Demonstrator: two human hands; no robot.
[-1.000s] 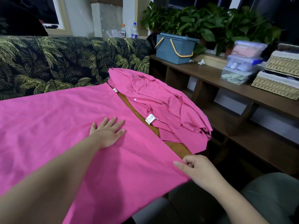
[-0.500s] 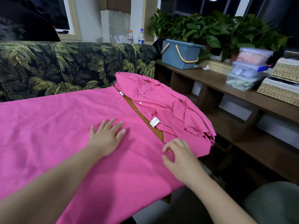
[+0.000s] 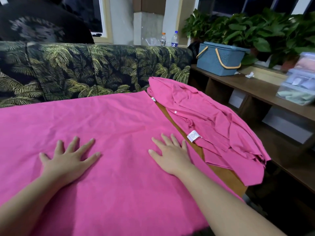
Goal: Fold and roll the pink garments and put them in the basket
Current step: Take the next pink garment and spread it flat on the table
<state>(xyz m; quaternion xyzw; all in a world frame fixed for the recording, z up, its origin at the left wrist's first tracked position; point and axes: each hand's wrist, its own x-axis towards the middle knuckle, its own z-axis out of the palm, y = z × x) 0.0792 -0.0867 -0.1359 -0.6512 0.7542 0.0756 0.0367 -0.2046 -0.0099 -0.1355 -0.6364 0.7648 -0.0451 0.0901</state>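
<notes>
A large pink garment [image 3: 105,120] lies spread flat over the wooden table [image 3: 221,174]. My left hand [image 3: 68,159] presses on it with fingers spread, left of the middle. Flat on the same garment near its right edge lies my right hand [image 3: 170,154], fingers straight. A second pink garment [image 3: 213,120], crumpled and showing a white label, sits heaped on the table's right end. The blue basket [image 3: 219,58] with tan handles stands on the wooden bench at the back right, lid closed.
A palm-print sofa [image 3: 93,70] runs behind the table. The long wooden bench [image 3: 265,94] at the right carries stacked clear plastic boxes [image 3: 300,82], with potted plants [image 3: 247,29] behind. Two bottles [image 3: 170,39] stand on the sill.
My right hand has left the garment's front right edge and now lies flat on top of it. My left hand has slid a little to the left.
</notes>
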